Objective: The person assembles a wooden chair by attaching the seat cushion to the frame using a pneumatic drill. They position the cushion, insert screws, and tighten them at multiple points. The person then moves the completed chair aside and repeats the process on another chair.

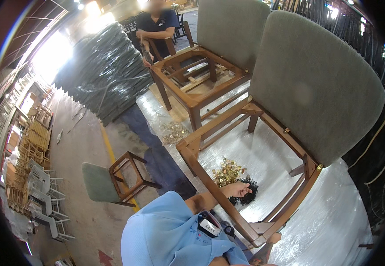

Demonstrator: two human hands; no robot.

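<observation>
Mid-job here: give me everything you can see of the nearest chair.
The nearest chair stands upright on shiny, plastic-looking sheeting. Its brown, wood-looking seat frame is open, with no seat pad, and has corner braces and lower rails. A tall, rounded backrest in grey, fabric-looking covering rises along the rear, where small gold-coloured fittings show. The right hand seems to touch the near corner; the left hand shows through the opening. Its feet are unclear.
</observation>
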